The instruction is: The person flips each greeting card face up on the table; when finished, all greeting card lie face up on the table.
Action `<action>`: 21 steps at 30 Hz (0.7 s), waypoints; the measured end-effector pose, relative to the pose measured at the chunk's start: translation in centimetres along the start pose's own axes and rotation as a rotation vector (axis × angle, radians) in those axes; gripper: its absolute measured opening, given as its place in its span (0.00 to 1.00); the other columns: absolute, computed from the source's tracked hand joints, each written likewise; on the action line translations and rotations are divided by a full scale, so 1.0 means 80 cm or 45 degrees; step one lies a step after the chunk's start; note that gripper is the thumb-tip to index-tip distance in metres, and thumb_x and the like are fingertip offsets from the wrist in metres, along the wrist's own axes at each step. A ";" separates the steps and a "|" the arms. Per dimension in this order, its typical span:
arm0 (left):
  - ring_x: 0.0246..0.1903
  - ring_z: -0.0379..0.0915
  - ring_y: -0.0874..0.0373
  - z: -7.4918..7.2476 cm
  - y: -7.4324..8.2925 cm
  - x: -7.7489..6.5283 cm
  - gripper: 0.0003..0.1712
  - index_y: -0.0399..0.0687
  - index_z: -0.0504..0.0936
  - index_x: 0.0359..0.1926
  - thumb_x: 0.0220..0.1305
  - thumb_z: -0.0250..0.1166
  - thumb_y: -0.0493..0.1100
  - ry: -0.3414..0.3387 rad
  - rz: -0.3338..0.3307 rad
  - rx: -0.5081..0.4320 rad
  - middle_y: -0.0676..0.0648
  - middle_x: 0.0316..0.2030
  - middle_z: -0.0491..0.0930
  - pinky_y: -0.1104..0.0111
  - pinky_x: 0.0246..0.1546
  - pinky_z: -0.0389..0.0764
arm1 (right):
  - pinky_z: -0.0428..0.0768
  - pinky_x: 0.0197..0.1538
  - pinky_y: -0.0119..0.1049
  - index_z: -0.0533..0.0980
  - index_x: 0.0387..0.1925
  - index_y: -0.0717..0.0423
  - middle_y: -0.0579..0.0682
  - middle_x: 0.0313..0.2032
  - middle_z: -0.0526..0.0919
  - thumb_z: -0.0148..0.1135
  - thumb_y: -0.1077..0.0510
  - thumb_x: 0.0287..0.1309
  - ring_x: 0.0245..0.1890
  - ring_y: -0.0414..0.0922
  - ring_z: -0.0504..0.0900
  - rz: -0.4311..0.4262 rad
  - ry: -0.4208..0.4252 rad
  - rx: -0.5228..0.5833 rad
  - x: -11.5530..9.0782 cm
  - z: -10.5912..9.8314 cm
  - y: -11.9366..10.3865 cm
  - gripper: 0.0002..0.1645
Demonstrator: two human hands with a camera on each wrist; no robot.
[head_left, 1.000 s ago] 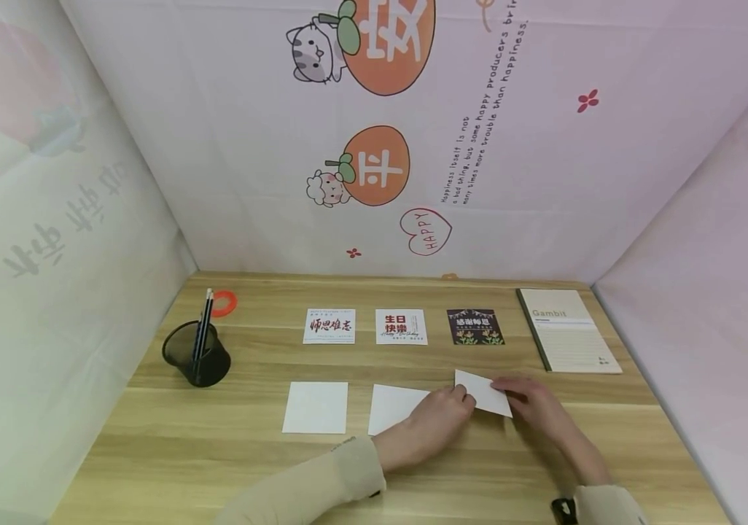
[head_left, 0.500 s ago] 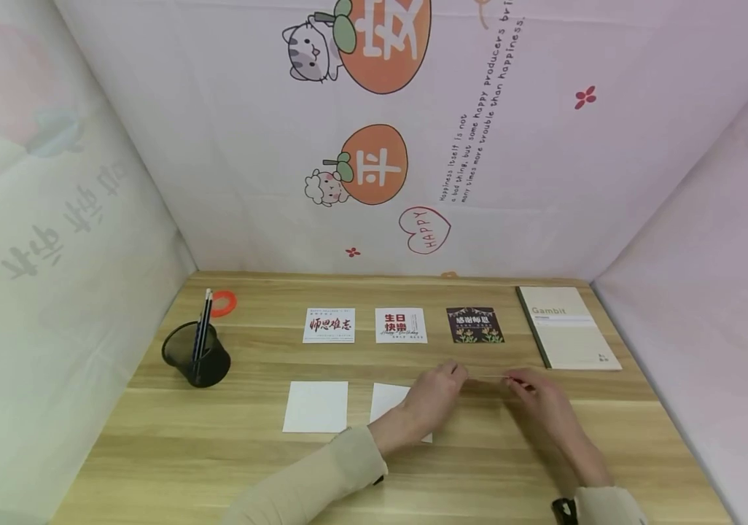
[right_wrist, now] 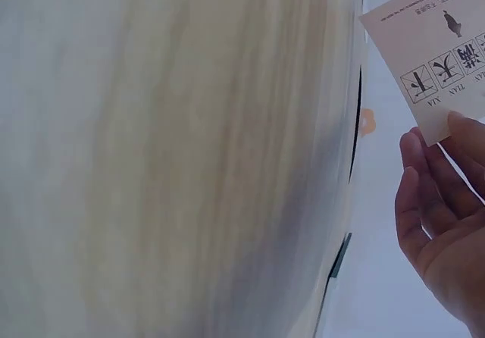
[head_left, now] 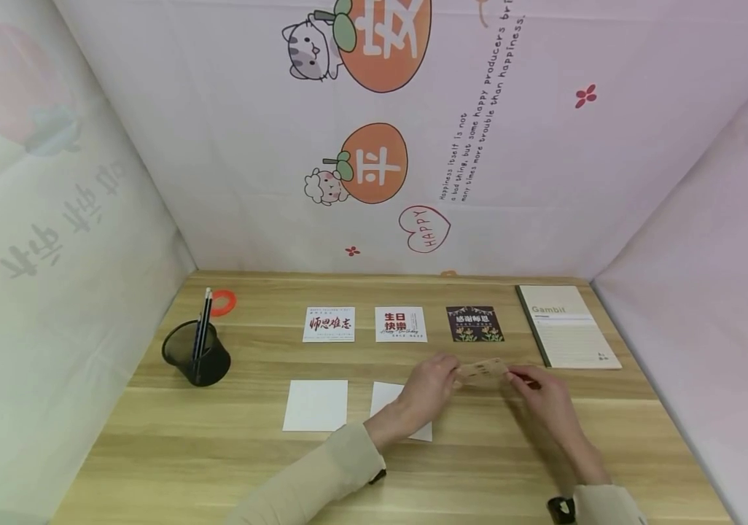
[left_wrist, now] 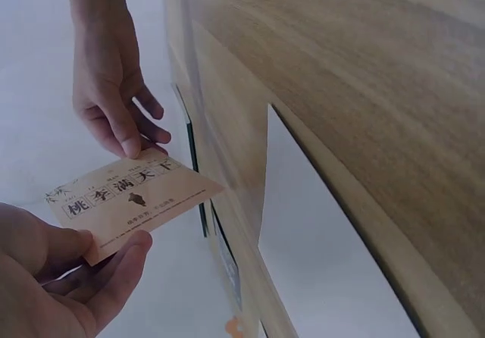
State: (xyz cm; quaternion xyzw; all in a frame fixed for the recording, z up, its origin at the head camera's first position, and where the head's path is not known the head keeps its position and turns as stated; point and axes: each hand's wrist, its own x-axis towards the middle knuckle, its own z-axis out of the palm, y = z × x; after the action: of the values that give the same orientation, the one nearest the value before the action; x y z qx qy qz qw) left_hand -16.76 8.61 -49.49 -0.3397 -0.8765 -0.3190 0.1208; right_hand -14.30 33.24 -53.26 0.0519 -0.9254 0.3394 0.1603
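A tan card [head_left: 482,372] printed with Chinese characters is held up between both hands, above the wooden table. My left hand [head_left: 428,390] pinches its left edge between thumb and fingers, as the left wrist view shows at the card's [left_wrist: 132,200] near corner. At the opposite edge my right hand [head_left: 544,401] pinches the card with thumb and fingertips. In the right wrist view, the thumb lies over the printed face of the card [right_wrist: 436,57]. Below the left forearm a white blank card [head_left: 387,397] is partly covered, and another blank card [head_left: 315,405] lies left of it.
Along the back lie a red-lettered card [head_left: 329,325], a birthday card [head_left: 401,325] and a dark flowered card [head_left: 475,324]. A notebook [head_left: 571,328] is at the right. A black mesh pen holder [head_left: 197,355] with pencils and an orange ring [head_left: 223,302] stand left.
The card has been turned over in the hands: its blank white face showed earlier, then it was edge-on, now the tan printed face shows. Both hands rose slightly toward the back.
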 end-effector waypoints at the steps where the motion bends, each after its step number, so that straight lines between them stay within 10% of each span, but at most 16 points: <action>1: 0.37 0.78 0.64 0.000 0.000 0.000 0.03 0.44 0.81 0.38 0.67 0.61 0.36 0.007 -0.007 -0.016 0.52 0.36 0.81 0.85 0.37 0.75 | 0.78 0.37 0.24 0.82 0.44 0.59 0.56 0.41 0.85 0.65 0.59 0.60 0.35 0.36 0.80 0.034 -0.003 0.024 -0.001 0.000 0.000 0.11; 15: 0.24 0.67 0.71 0.009 -0.004 0.001 0.04 0.42 0.82 0.35 0.65 0.61 0.33 0.010 -0.265 -0.398 0.53 0.29 0.80 0.82 0.26 0.71 | 0.81 0.39 0.28 0.79 0.50 0.63 0.50 0.41 0.85 0.63 0.52 0.62 0.35 0.32 0.81 0.423 0.050 0.426 0.000 0.003 -0.002 0.21; 21: 0.25 0.77 0.64 0.014 -0.005 0.001 0.05 0.37 0.81 0.37 0.65 0.59 0.30 -0.020 -0.441 -0.751 0.50 0.28 0.79 0.74 0.25 0.80 | 0.79 0.40 0.24 0.73 0.56 0.64 0.46 0.40 0.86 0.66 0.55 0.59 0.35 0.30 0.81 0.467 0.012 0.468 -0.001 0.005 -0.005 0.27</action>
State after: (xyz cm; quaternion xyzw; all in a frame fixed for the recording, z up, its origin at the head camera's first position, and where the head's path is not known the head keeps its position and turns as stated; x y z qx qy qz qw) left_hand -17.09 9.20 -50.49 -0.2087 -0.7921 -0.5718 -0.0454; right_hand -14.23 32.66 -53.35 -0.0901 -0.8415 0.5254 0.0883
